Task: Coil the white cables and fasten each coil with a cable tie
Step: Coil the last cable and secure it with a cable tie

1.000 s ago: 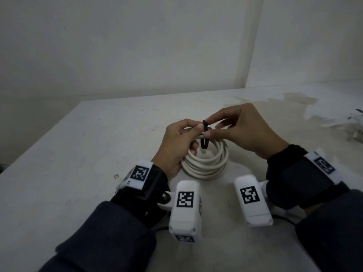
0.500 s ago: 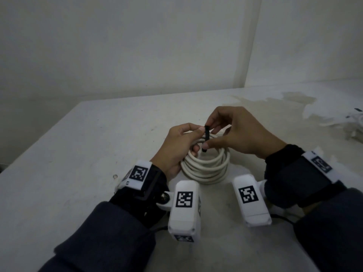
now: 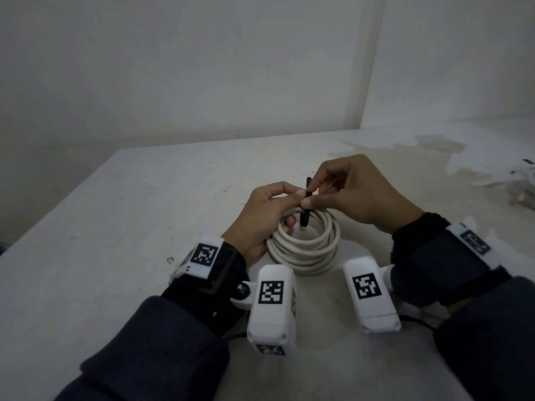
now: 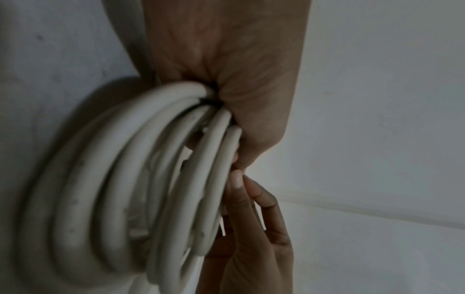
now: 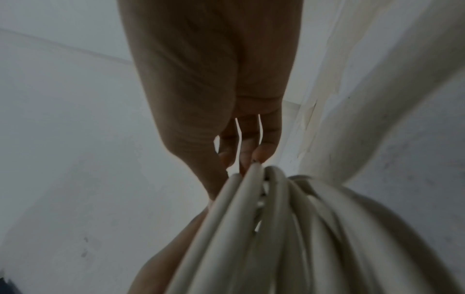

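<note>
A white cable coil (image 3: pixel 307 250) of several loops is lifted at its far side above the white table (image 3: pixel 115 227). My left hand (image 3: pixel 269 209) grips the coil at its top, fingers curled round the bundle (image 4: pixel 176 159). A black cable tie (image 3: pixel 306 204) wraps the bundle there, one end sticking up, the other hanging down inside the ring. My right hand (image 3: pixel 344 192) pinches the tie between thumb and fingers, right beside the left thumb. In the right wrist view the coil (image 5: pixel 289 228) fills the lower frame and the tie is hidden.
More white cable (image 3: pixel 524 183) lies at the table's far right edge. A brownish stain (image 3: pixel 405 151) spreads over the far right of the tabletop. Walls close off the back, and the table's left edge (image 3: pixel 58 206) runs diagonally.
The right hand's fingers have shifted up along the tie, whose upper end now sticks up straighter and higher. The left hand keeps holding the coil in the same place.
</note>
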A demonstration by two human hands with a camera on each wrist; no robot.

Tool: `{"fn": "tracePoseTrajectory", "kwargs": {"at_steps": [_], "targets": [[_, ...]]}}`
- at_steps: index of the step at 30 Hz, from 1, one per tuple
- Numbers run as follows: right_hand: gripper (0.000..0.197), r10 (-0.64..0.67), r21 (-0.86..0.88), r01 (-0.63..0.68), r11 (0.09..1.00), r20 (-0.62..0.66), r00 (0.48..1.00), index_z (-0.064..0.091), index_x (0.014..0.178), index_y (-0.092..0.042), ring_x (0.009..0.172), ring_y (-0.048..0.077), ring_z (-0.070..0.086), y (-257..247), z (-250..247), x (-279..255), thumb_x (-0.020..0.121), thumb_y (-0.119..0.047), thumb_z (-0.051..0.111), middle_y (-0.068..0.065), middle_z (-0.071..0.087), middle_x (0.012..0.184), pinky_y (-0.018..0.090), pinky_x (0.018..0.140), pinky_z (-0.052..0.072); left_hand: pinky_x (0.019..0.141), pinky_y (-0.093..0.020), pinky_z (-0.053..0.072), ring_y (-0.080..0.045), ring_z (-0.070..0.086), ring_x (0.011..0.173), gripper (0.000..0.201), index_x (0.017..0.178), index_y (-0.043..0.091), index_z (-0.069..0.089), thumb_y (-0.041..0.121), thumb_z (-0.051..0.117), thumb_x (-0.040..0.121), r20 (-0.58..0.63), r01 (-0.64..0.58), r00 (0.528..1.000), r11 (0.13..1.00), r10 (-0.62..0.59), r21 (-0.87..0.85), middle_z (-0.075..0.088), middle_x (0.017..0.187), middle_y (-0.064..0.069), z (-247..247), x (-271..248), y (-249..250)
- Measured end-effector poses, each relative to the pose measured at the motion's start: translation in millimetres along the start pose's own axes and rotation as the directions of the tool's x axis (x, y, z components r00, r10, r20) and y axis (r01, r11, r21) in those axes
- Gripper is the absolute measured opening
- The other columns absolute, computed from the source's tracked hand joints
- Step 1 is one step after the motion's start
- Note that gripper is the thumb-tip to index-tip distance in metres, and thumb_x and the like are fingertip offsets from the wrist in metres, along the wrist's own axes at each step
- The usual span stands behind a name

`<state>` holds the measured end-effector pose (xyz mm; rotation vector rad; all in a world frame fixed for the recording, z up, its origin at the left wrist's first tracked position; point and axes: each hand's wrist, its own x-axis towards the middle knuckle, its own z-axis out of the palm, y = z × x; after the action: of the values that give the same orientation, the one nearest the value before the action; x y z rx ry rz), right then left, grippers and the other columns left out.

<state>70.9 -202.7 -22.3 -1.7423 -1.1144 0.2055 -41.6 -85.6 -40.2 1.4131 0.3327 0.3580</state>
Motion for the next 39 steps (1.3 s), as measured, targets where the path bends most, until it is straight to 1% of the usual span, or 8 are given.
{"fn": "tracePoseTrajectory", "kwargs": {"at_steps": [4,8,15,19,22,26,32,39], "targets": [[0.015,-0.01,0.01,0.01,1.0,0.014,1.0,0.071,0.071,-0.007,0.053,0.006,0.053,0.6,0.2,0.1,0.067,-0.009,0.085,-0.008,0.061,0.054,0.017,0.055,0.042,0.034,-0.013,0.033,-0.006,0.041,0.037,0.01,0.09,0.002,0.059,0.009,0.054,0.096,-0.002,0.005,1.0,1.0,-0.004,0.015,0.053,0.049,0.002,0.4,-1.5,0.4],[0.013,0.034,0.106,-0.038,0.994,0.046,0.998,0.069,0.073,-0.007,0.067,0.021,0.066,-2.7,-0.3,-3.0,0.071,-0.005,0.081,0.015,0.07,0.073,0.027,0.066,0.052,0.034,-0.013,0.033,-0.006,0.04,0.036,0.011,0.089,0.002,0.06,0.01,0.055,0.095,-0.021,-0.031,0.999,0.999,0.031,0.034,0.051,0.047,0.001,0.4,-2.0,0.0],[0.033,0.123,0.285,-0.076,0.955,-0.153,0.98,0.052,0.079,-0.014,0.06,0.012,0.065,-3.8,-1.4,-0.7,0.071,0.001,0.079,0.004,0.073,0.066,0.019,0.057,0.048,0.035,-0.014,0.032,-0.007,0.04,0.036,0.015,0.09,0.001,0.063,0.012,0.055,0.096,0.001,-0.123,0.992,0.99,0.123,0.074,0.061,0.055,0.004,3.3,-4.4,1.2],[0.047,0.183,0.334,-0.045,0.942,-0.394,0.901,0.04,0.068,-0.018,0.059,0.018,0.066,-2.4,-5.6,1.9,0.065,0.005,0.081,0.007,0.07,0.06,0.027,0.061,0.053,0.035,-0.014,0.032,-0.007,0.039,0.033,0.02,0.095,-0.004,0.062,0.013,0.053,0.097,0.056,-0.144,0.989,0.979,0.137,0.141,0.062,0.053,0.004,8.2,-6.2,3.5],[0.056,0.287,0.421,-0.072,0.904,-0.476,0.832,0.03,0.061,-0.018,0.057,0.022,0.057,3.1,-10.0,1.8,0.062,0.009,0.079,-0.001,0.047,0.048,0.029,0.056,0.053,0.037,-0.015,0.033,-0.008,0.04,0.032,0.018,0.086,-0.001,0.06,0.015,0.056,0.095,0.086,-0.138,0.989,0.972,0.123,0.191,0.053,0.043,0.003,14.2,-5.1,5.0],[0.059,0.32,0.515,-0.065,0.855,-0.425,0.847,0.026,0.064,-0.018,0.052,0.021,0.065,-4.1,-9.9,-0.7,0.066,0.014,0.076,0.009,0.044,0.062,0.025,0.052,0.052,0.04,-0.019,0.036,-0.01,0.041,0.035,0.021,0.079,0.003,0.058,0.019,0.063,0.091,0.088,-0.135,0.989,0.964,0.117,0.231,0.056,0.047,0.006,13.0,-4.6,3.4],[0.064,0.324,0.543,-0.065,0.838,-0.398,0.858,0.022,0.064,-0.019,0.078,0.042,0.07,-8.6,-12.8,-0.9,0.066,0.019,0.073,0.015,0.038,0.079,0.017,0.042,0.046,0.039,-0.019,0.036,-0.013,0.042,0.038,0.018,0.08,0.002,0.055,0.013,0.064,0.091,0.104,-0.16,0.985,0.958,0.139,0.238,0.064,0.063,-0.007,13.7,-3.2,1.7],[0.056,0.407,0.611,-0.16,0.775,-0.289,0.867,0.028,0.06,-0.018,0.066,0.024,0.073,3.5,-9.0,0.5,0.072,0.01,0.075,0.016,0.059,0.068,0.016,0.044,0.046,0.041,-0.019,0.035,-0.013,0.041,0.036,0.022,0.077,0.002,0.056,0.018,0.064,0.091,0.085,-0.115,0.992,0.967,0.098,0.229,0.057,0.049,0.002,8.3,-4.2,-6.7]]}}
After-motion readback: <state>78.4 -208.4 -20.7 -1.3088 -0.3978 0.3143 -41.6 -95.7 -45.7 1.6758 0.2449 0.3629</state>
